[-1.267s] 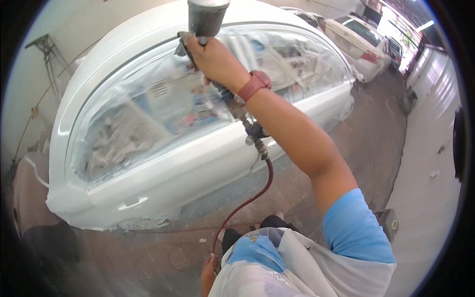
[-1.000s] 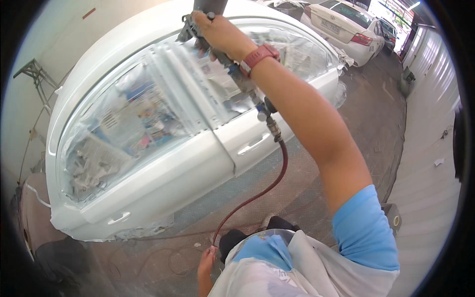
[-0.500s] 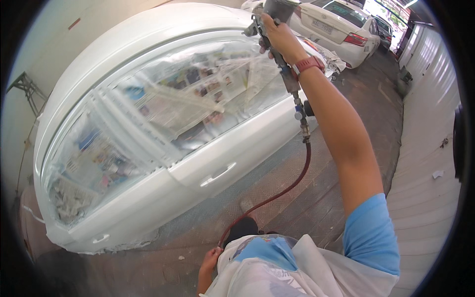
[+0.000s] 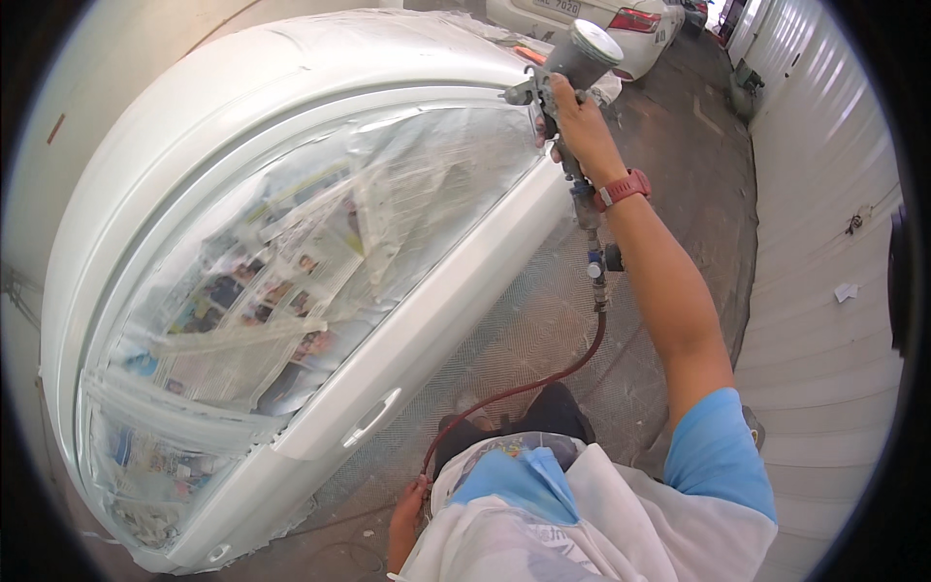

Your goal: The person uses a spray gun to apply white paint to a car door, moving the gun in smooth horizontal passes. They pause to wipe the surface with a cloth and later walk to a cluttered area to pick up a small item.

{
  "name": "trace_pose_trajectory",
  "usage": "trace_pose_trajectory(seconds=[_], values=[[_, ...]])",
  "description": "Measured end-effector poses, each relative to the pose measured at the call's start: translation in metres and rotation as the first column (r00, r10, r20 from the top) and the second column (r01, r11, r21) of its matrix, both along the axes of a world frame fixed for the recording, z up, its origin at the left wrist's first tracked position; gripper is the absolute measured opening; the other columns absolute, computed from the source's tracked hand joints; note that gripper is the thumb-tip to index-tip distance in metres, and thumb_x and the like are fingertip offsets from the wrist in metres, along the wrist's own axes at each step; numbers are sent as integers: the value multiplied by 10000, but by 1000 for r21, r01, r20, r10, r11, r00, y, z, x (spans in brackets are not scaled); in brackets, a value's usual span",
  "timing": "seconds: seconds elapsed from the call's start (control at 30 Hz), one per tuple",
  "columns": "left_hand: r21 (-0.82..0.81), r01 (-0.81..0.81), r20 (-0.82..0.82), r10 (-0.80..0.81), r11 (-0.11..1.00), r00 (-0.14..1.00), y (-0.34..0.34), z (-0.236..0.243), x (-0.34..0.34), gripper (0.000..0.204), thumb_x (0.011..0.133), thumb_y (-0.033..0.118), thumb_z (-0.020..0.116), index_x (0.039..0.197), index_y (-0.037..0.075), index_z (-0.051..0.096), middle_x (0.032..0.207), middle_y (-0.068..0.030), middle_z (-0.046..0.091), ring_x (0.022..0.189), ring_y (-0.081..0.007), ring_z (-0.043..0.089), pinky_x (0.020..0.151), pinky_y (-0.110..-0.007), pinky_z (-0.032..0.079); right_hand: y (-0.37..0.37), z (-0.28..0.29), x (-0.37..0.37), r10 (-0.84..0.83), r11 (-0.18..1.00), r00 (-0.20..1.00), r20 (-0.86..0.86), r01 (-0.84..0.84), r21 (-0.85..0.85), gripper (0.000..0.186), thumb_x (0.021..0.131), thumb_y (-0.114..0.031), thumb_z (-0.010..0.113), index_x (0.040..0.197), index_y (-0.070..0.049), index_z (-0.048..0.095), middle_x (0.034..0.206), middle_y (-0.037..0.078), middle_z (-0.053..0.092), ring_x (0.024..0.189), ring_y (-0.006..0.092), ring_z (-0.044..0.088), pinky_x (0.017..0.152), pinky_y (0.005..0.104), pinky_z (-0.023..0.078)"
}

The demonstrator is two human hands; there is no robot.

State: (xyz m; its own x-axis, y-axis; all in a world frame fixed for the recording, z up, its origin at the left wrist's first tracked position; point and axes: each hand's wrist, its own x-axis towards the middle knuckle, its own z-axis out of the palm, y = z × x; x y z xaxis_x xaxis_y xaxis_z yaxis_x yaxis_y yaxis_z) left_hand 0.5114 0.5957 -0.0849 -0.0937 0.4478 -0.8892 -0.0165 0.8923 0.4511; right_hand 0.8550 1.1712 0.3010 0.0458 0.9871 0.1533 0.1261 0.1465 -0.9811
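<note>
My right hand (image 4: 582, 126) grips a spray gun (image 4: 572, 68) with a grey cup on top, held high near the far upper end of a white car (image 4: 436, 291). The car's side windows (image 4: 291, 242) are masked with newspaper, tape and clear film. A dark red air hose (image 4: 524, 390) runs from the gun's lower fittings down to my left hand (image 4: 412, 497), which is closed on it beside my waist. The gun's nozzle points left toward the car's roof edge.
Another white car (image 4: 650, 39) stands behind at the top, with a dark car beyond it. A corrugated white wall (image 4: 815, 291) runs along the right. The floor (image 4: 689, 136) is grey, with mesh-patterned sheeting under the car's side and coiled hose near my feet. A pale wall is at upper left.
My right hand with the spray gun has moved right and then down along the car. The view has shifted along the car, whose door now runs more steeply through the picture.
</note>
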Motion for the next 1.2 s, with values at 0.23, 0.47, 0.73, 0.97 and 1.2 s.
trace_pose_trajectory(seconds=[0.23,0.47,0.73,0.97,1.2], values=[[-17,-97,-97,95,995,991,34,-6,76,550,1048,565,673,1248,59,754,941,-22,640,879,-159,570,791,-338,478,70,-57,102,-19,997,995,-99,12,-73,569,1096,-576,529,1061,-22,657,761,54,670,574,155,660,418,291,455],[6,-175,-187,173,985,967,69,8,212,606,1028,588,693,1231,19,747,1077,-76,714,987,-192,649,909,-359,529,162,-76,182,-31,992,996,80,40,-122,600,1090,-607,512,1128,-37,698,863,78,743,639,155,697,441,280,476],[129,-267,-169,286,955,943,109,23,312,540,1043,514,711,1260,19,720,1196,-103,750,1083,-176,684,931,-348,534,205,31,125,412,911,905,101,-408,-58,644,1088,-620,461,1241,-42,702,861,87,750,708,178,764,500,289,533],[192,-438,-88,460,878,884,106,34,341,455,1061,448,710,1258,38,723,1104,-58,757,999,-152,681,884,-320,532,144,140,-44,747,655,649,148,-756,9,526,1147,-415,349,1192,-10,681,940,134,757,642,210,684,520,343,553],[234,-489,-18,506,840,862,91,22,342,433,1071,461,697,1233,62,734,925,42,639,837,-92,562,790,-272,476,107,202,-133,917,398,400,-8,-911,111,491,1135,-394,338,1129,-2,633,948,210,763,599,278,704,487,374,549]])
